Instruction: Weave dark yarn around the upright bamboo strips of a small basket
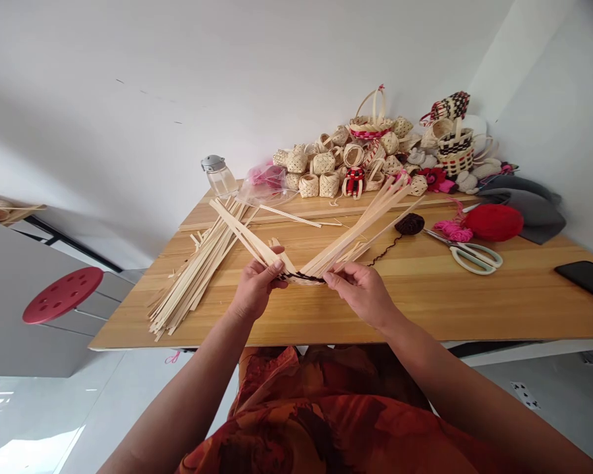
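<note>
Both of my hands hold a bundle of pale bamboo strips (326, 253) just above the wooden table (474, 296). The strips fan out in a V, up-left and up-right, and dark brown yarn is wound round them where they meet. My left hand (257, 286) is closed on the left side of that joint, thumb on top. My right hand (360, 289) pinches the right side. The yarn runs from the joint to a small dark ball of yarn (409, 224) on the table.
A loose pile of bamboo strips (192, 276) lies at the left of the table. Scissors (469, 251), red yarn (494, 222), pink yarn (453, 230), a phone (586, 276), a small jar (219, 174) and a heap of small woven baskets (370, 158) sit behind. A red stool (62, 294) stands left.
</note>
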Action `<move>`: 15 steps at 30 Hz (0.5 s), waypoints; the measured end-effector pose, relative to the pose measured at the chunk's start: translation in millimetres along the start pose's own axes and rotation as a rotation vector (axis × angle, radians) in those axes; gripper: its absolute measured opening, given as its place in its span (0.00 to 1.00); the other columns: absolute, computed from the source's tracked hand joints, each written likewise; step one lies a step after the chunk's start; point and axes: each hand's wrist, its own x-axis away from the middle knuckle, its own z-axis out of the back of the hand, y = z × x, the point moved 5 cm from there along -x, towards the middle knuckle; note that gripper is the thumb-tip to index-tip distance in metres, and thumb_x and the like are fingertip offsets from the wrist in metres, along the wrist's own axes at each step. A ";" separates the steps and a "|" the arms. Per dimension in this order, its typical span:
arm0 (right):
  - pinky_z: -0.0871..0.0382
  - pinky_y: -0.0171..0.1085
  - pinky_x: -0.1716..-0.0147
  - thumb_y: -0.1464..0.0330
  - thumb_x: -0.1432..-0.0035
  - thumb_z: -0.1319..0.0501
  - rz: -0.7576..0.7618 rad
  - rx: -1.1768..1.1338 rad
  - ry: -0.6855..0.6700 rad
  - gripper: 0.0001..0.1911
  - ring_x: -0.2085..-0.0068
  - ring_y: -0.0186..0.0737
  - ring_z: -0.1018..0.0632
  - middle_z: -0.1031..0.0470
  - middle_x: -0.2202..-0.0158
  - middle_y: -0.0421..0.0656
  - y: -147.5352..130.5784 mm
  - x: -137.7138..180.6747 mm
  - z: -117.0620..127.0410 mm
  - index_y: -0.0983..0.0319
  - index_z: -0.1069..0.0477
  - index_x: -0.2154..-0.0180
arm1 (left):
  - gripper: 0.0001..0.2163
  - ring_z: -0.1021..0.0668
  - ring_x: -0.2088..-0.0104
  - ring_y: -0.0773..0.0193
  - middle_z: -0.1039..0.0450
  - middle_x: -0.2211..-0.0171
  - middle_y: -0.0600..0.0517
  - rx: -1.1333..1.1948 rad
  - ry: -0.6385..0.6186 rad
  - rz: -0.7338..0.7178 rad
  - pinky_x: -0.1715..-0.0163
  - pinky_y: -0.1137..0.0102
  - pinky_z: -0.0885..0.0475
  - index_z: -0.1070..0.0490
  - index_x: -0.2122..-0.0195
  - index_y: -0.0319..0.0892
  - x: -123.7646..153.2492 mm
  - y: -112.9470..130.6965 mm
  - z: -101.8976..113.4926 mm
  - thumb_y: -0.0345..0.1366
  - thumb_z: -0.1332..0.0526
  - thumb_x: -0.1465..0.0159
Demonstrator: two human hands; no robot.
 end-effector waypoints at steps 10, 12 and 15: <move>0.47 0.35 0.79 0.51 0.49 0.31 0.011 0.008 0.157 0.20 0.78 0.31 0.39 0.32 0.78 0.38 -4.8 -10.6 15.3 0.62 0.25 0.72 | 0.18 0.21 0.67 0.68 0.25 0.67 0.54 -0.057 0.286 -0.231 0.75 0.78 0.26 0.29 0.56 0.43 6.6 19.7 21.0 0.44 0.29 0.42; 0.47 0.35 0.79 0.51 0.49 0.31 0.015 0.015 0.161 0.20 0.78 0.31 0.39 0.33 0.78 0.37 -4.3 -12.6 15.8 0.62 0.25 0.72 | 0.12 0.24 0.73 0.71 0.28 0.73 0.56 -0.070 0.349 -0.411 0.77 0.79 0.29 0.29 0.62 0.42 16.8 32.3 20.1 0.42 0.31 0.40; 0.45 0.35 0.79 0.52 0.48 0.31 0.033 0.034 0.153 0.19 0.77 0.32 0.38 0.32 0.78 0.38 -5.0 -15.3 14.0 0.62 0.26 0.73 | 0.06 0.24 0.75 0.69 0.26 0.75 0.55 -0.219 0.185 -0.572 0.75 0.75 0.27 0.27 0.63 0.41 33.0 48.6 -4.0 0.38 0.34 0.36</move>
